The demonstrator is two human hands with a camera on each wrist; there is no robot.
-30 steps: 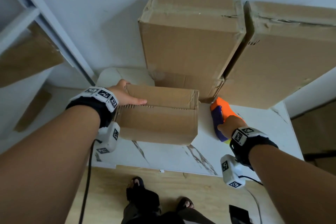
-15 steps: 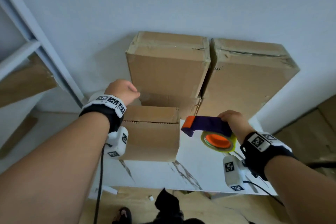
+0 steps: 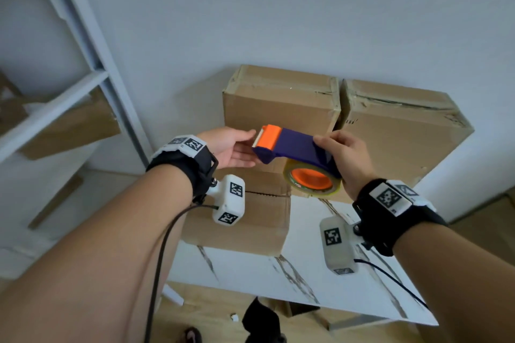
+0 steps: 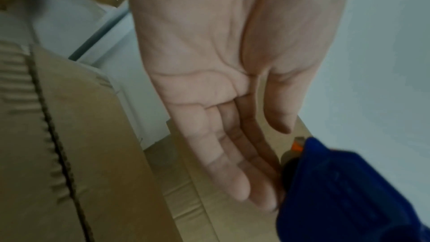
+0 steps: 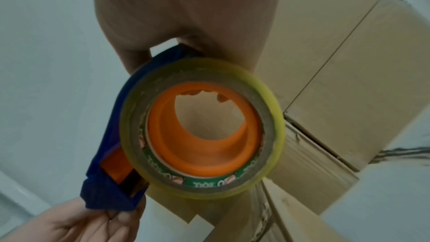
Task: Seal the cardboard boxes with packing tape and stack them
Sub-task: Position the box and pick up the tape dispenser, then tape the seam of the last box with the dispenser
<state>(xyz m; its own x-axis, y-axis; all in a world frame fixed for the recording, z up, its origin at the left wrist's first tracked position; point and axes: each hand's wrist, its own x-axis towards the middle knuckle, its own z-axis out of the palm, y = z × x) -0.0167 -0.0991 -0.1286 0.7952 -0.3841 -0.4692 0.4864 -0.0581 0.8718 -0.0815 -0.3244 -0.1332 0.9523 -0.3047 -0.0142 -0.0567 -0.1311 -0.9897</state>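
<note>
My right hand [image 3: 340,150] grips the rear of a purple tape dispenser [image 3: 295,147] with an orange front end, held in the air above the table. Its roll of clear yellowish tape [image 5: 202,128] sits on an orange core. With fingers straight, my left hand [image 3: 237,147] lies palm up and touches the dispenser's front end [image 4: 337,190]. Below both hands a small cardboard box [image 3: 250,220] stands on the white marble-look table [image 3: 306,281], its top flaps down with a seam showing. My left wrist partly hides it.
Two large cardboard boxes [image 3: 278,103] [image 3: 401,131] stand side by side at the table's back against the wall. A white shelf frame [image 3: 83,64] with cardboard pieces stands on the left. Wooden floor lies below the table's front edge.
My right hand has lifted the tape dispenser from the table to above the small box. My left hand has left the small box's top and come to the dispenser's front end.
</note>
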